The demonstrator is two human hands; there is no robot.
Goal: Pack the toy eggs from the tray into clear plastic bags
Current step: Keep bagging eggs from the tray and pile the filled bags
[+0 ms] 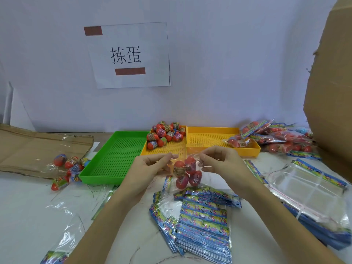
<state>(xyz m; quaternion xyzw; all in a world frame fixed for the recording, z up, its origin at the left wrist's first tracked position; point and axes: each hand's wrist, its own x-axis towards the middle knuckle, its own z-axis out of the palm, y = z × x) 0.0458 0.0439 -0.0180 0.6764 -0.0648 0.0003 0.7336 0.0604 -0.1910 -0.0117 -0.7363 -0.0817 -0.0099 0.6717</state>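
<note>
A clear plastic bag (187, 173) with several red toy eggs inside hangs between my hands above the table. My left hand (152, 165) pinches the bag's top left edge, and my right hand (221, 161) pinches its top right edge. Behind them a heap of red toy eggs (165, 133) fills the far end of a yellow tray (163, 150). A second yellow tray (209, 138) to the right holds one filled bag (238, 142).
A green tray (114, 159) lies left of the yellow ones. Loose eggs (68, 166) sit on a brown bag at left. Stacks of empty printed bags (202, 223) lie below my hands and at right (312, 191). Filled bags (276, 138) pile up beside a cardboard box (331, 82).
</note>
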